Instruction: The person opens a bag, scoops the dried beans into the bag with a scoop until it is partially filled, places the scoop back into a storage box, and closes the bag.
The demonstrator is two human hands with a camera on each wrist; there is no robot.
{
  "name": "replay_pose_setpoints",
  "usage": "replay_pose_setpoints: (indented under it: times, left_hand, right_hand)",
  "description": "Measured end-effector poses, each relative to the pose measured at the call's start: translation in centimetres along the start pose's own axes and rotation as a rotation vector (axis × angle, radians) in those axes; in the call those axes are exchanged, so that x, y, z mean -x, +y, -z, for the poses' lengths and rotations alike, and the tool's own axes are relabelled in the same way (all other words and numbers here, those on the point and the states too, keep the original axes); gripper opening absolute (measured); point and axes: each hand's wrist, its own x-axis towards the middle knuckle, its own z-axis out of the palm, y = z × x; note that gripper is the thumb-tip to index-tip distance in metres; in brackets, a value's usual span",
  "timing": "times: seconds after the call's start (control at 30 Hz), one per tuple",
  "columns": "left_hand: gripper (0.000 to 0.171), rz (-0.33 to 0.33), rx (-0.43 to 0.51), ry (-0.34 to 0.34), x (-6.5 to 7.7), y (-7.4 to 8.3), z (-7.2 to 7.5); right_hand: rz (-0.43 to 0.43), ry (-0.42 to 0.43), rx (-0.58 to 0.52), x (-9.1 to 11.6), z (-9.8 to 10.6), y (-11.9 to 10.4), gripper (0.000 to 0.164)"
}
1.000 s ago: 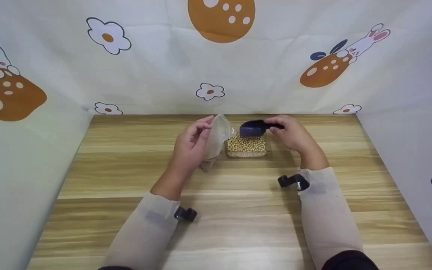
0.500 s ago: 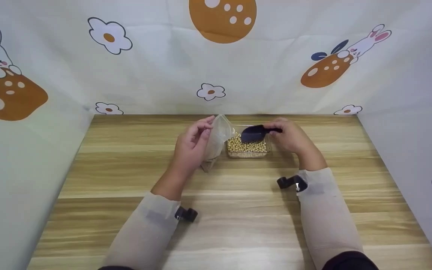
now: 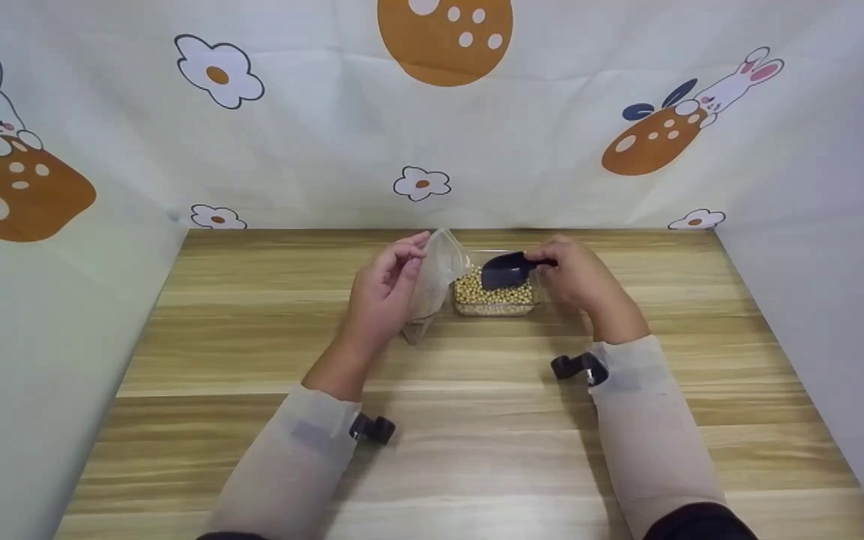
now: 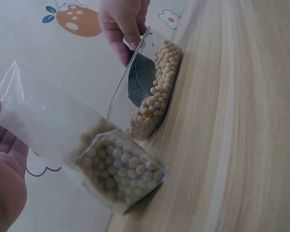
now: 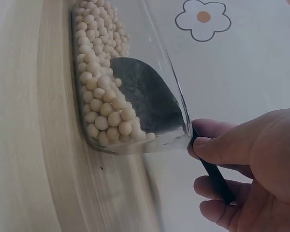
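Observation:
My right hand (image 3: 578,277) grips the handle of a black scoop (image 3: 505,271), thumb and fingers wrapped on it in the right wrist view. The scoop's blade dips among pale round beans (image 5: 106,111) inside a clear rectangular container (image 3: 493,310). With its fingertips my left hand (image 3: 385,289) pinches the upper edge of a translucent bag (image 3: 432,281), just left of the container. Seen from the left wrist, the bag stands upright on the table, its mouth raised, with similar beans (image 4: 121,169) filling its bottom.
The wood-grain table (image 3: 462,450) runs back to a pale curtain (image 3: 312,142) printed with flowers, rabbits and orange shapes. Curtain panels also close off both sides. Each wrist carries a small black camera mount, such as the right one (image 3: 578,367).
My right hand has lowered the scoop from above the container into the beans and tilted it downward. The left hand and the bag have stayed in place.

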Motion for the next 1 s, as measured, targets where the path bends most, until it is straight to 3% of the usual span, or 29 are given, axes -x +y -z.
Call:
replay_pose_setpoints:
  times: [0.4,0.73,1.0]
  left_hand:
    - [0.021,0.008,0.001,0.002,0.0,0.1,-0.1]
    - [0.018,0.003,-0.016,0.007,0.1,0.0,-0.1]
    - [0.018,0.008,-0.009,0.006,0.1,-0.3,-0.1]
  right_hand:
    - [0.043,-0.014,0.037,-0.1,-1.3,-1.0,0.032]
    - [0.121,0.041,0.097,-0.4,-2.4,-1.6,0.032]
    - [0.107,0.014,0.098,-0.6,-2.5,-1.4,0.034]
